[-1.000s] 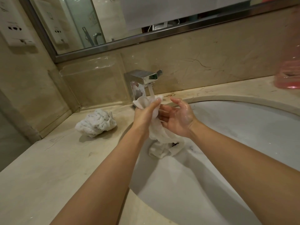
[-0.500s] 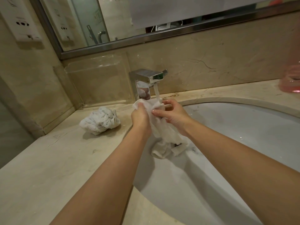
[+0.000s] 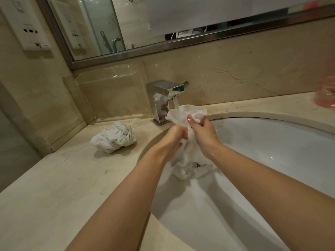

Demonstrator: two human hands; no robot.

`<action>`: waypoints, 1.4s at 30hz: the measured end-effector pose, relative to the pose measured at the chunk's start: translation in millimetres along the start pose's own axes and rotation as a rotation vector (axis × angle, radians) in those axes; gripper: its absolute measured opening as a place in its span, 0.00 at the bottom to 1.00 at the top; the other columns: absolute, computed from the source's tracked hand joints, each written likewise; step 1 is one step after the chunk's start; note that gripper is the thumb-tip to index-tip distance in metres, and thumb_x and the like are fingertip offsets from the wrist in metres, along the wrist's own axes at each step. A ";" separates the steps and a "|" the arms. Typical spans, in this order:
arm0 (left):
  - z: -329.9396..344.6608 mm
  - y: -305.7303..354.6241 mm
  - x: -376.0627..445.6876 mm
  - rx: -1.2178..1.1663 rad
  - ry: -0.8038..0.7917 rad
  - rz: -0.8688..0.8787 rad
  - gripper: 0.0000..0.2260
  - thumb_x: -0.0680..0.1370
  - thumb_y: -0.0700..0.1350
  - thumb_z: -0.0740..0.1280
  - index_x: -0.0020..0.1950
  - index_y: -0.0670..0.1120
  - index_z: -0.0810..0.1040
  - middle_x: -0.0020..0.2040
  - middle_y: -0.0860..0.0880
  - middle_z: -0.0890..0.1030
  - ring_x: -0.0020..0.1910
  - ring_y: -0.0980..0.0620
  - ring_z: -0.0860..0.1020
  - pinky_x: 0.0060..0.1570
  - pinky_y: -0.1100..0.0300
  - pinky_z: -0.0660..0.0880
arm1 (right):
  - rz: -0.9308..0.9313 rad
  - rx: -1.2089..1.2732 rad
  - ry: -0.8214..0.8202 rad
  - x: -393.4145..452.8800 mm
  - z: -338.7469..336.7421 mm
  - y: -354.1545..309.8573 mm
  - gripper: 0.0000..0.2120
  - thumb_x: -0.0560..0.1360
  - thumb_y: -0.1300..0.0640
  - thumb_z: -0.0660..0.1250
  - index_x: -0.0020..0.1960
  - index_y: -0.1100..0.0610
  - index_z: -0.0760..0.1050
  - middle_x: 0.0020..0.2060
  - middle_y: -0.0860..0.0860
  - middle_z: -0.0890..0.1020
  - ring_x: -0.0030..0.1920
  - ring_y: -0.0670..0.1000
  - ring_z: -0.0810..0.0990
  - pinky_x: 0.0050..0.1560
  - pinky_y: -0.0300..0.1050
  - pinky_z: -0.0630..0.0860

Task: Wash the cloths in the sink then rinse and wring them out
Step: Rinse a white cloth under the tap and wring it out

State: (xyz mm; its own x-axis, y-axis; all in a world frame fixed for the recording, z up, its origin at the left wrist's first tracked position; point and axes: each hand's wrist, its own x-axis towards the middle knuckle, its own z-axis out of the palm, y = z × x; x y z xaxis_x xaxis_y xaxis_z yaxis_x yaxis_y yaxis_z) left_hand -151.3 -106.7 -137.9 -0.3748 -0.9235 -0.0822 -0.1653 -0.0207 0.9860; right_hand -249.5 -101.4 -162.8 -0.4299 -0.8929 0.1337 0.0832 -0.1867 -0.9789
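Observation:
A thin white cloth (image 3: 188, 160) hangs over the left side of the white sink (image 3: 272, 153). Its top edge sits under water running from the chrome tap (image 3: 166, 98). My left hand (image 3: 175, 136) is closed around the cloth's middle. Just to the right, my right hand (image 3: 203, 131) pinches the upper part, thumb up. The two hands touch each other around the fabric. A second white cloth (image 3: 113, 136), balled up, lies on the beige counter (image 3: 54, 187) left of the tap.
A clear plastic shelf (image 3: 110, 91) stands against the back wall left of the tap. A pink container (image 3: 326, 95) sits at the right edge of the counter. A mirror (image 3: 163, 24) runs above; wall sockets (image 3: 29, 31) are at upper left.
My right hand went from open beside the cloth to gripping it. Both hands have bunched the cloth together and its top edge now spreads under the water stream.

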 end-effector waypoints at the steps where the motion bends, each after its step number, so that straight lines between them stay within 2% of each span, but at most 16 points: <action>1: -0.6 -5.5 2.7 0.083 -0.065 -0.035 0.29 0.63 0.34 0.59 0.65 0.40 0.68 0.47 0.47 0.76 0.45 0.51 0.74 0.39 0.62 0.73 | 0.010 0.036 0.002 2.8 -1.4 -2.7 0.09 0.78 0.48 0.65 0.51 0.54 0.75 0.48 0.51 0.81 0.53 0.53 0.79 0.57 0.49 0.76; 4: -2.4 -15.6 8.6 0.282 -0.193 -0.019 0.49 0.60 0.37 0.67 0.78 0.49 0.49 0.68 0.46 0.67 0.66 0.46 0.71 0.60 0.52 0.76 | 0.147 0.293 -0.115 8.8 -2.0 -12.0 0.13 0.80 0.49 0.62 0.53 0.58 0.77 0.48 0.58 0.83 0.50 0.56 0.82 0.58 0.56 0.77; 6: -5.9 -17.2 10.2 0.295 -0.223 0.027 0.48 0.60 0.40 0.74 0.77 0.50 0.57 0.69 0.49 0.67 0.68 0.49 0.71 0.65 0.51 0.72 | 0.247 0.520 -0.213 8.4 -3.5 -18.2 0.16 0.82 0.50 0.57 0.51 0.61 0.77 0.43 0.58 0.83 0.45 0.56 0.82 0.55 0.53 0.77; 9: -9.7 -15.9 12.4 0.222 -0.115 0.108 0.37 0.57 0.41 0.77 0.66 0.44 0.72 0.59 0.45 0.79 0.56 0.51 0.80 0.51 0.59 0.79 | 0.260 0.623 -0.308 10.8 -10.8 -19.0 0.16 0.81 0.55 0.52 0.50 0.62 0.76 0.43 0.58 0.82 0.45 0.56 0.80 0.54 0.51 0.75; 12: -6.4 -13.3 9.6 0.090 0.045 0.079 0.24 0.65 0.36 0.71 0.60 0.42 0.76 0.48 0.43 0.82 0.44 0.49 0.82 0.32 0.63 0.76 | 0.241 0.297 -0.336 13.4 -10.7 -20.0 0.13 0.78 0.61 0.53 0.38 0.61 0.71 0.31 0.55 0.76 0.34 0.53 0.74 0.36 0.43 0.73; 16: -3.5 -7.4 9.7 -0.169 0.159 0.079 0.12 0.72 0.39 0.68 0.55 0.39 0.80 0.45 0.42 0.84 0.46 0.44 0.83 0.44 0.52 0.79 | 0.073 -0.158 -0.203 12.3 -5.6 -15.1 0.11 0.80 0.52 0.60 0.45 0.54 0.78 0.42 0.53 0.82 0.49 0.55 0.81 0.54 0.50 0.76; 19: -6.0 -0.7 9.2 -0.459 0.166 0.104 0.11 0.74 0.38 0.67 0.54 0.34 0.79 0.48 0.36 0.83 0.47 0.41 0.83 0.53 0.48 0.79 | 0.129 -0.186 -0.351 3.2 -6.9 -9.3 0.22 0.80 0.38 0.54 0.51 0.52 0.80 0.47 0.54 0.85 0.52 0.55 0.82 0.57 0.51 0.76; 21: -8.6 1.6 9.5 -0.629 0.215 0.088 0.09 0.78 0.40 0.65 0.53 0.36 0.78 0.46 0.38 0.82 0.43 0.44 0.83 0.48 0.53 0.80 | 0.149 -0.135 -0.511 -2.5 -6.2 -6.5 0.27 0.80 0.36 0.48 0.56 0.52 0.79 0.55 0.58 0.83 0.55 0.57 0.82 0.58 0.51 0.76; 24: -12.8 1.2 8.4 -0.873 0.209 0.042 0.15 0.79 0.45 0.65 0.63 0.37 0.75 0.51 0.40 0.82 0.46 0.45 0.83 0.43 0.54 0.80 | 0.221 -0.028 -0.609 -7.1 -5.4 -4.4 0.33 0.78 0.33 0.47 0.57 0.56 0.80 0.58 0.68 0.78 0.55 0.65 0.78 0.54 0.55 0.77; 27: -12.0 1.8 7.9 -0.899 0.261 0.151 0.19 0.80 0.43 0.64 0.69 0.37 0.71 0.48 0.42 0.80 0.44 0.47 0.81 0.41 0.56 0.80 | 0.257 0.014 -0.665 -5.5 -8.7 0.7 0.35 0.74 0.30 0.51 0.63 0.55 0.78 0.58 0.61 0.81 0.57 0.61 0.80 0.62 0.58 0.75; 29: -10.2 3.9 7.8 -0.892 0.336 0.255 0.17 0.80 0.40 0.64 0.67 0.38 0.71 0.45 0.44 0.80 0.45 0.48 0.80 0.50 0.53 0.80 | 0.271 -0.056 -0.696 -3.0 -14.9 5.1 0.35 0.74 0.29 0.47 0.66 0.51 0.75 0.57 0.52 0.83 0.57 0.54 0.81 0.65 0.56 0.73; 32: -11.5 5.5 8.6 -0.855 0.406 0.367 0.12 0.80 0.38 0.64 0.62 0.45 0.71 0.49 0.46 0.80 0.52 0.47 0.78 0.63 0.47 0.74 | 0.436 -0.143 -0.767 1.3 -24.5 9.5 0.41 0.69 0.23 0.40 0.60 0.48 0.76 0.60 0.50 0.80 0.62 0.55 0.76 0.67 0.61 0.65; 34: -13.0 5.2 8.7 -0.857 0.423 0.392 0.10 0.80 0.39 0.64 0.61 0.46 0.71 0.49 0.46 0.80 0.51 0.48 0.79 0.61 0.49 0.75 | 0.473 -0.126 -0.839 1.9 -25.3 9.7 0.39 0.68 0.22 0.50 0.62 0.48 0.75 0.61 0.51 0.80 0.63 0.56 0.77 0.66 0.63 0.67; 38: -16.5 2.5 11.3 -0.883 0.485 0.390 0.18 0.81 0.41 0.63 0.69 0.38 0.68 0.46 0.47 0.81 0.42 0.53 0.81 0.44 0.61 0.79 | 0.306 -0.398 -0.702 -5.5 -8.8 15.1 0.33 0.60 0.48 0.81 0.63 0.50 0.74 0.55 0.51 0.83 0.58 0.54 0.80 0.60 0.60 0.76; 40: -18.0 1.4 13.0 -0.887 0.514 0.367 0.19 0.81 0.41 0.63 0.70 0.37 0.68 0.49 0.44 0.80 0.42 0.53 0.81 0.44 0.61 0.80 | 0.247 -0.399 -0.530 -5.5 -0.3 18.9 0.25 0.61 0.61 0.80 0.56 0.56 0.76 0.47 0.54 0.84 0.46 0.54 0.83 0.46 0.52 0.82; 42: -18.5 1.5 14.7 -0.909 0.530 0.351 0.19 0.81 0.42 0.63 0.70 0.37 0.69 0.52 0.41 0.79 0.44 0.51 0.80 0.50 0.56 0.79 | 0.207 -0.392 -0.368 -5.7 2.3 16.7 0.14 0.66 0.69 0.75 0.47 0.58 0.76 0.36 0.55 0.81 0.30 0.52 0.78 0.31 0.43 0.76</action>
State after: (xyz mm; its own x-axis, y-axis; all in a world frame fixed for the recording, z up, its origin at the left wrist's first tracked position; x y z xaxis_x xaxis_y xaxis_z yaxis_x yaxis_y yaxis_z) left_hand -140.1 -127.4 -134.9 0.2040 -0.9756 0.0809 0.6858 0.2014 0.6993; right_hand -243.6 -100.4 -179.6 -0.0933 -0.9915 -0.0902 -0.2376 0.1102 -0.9651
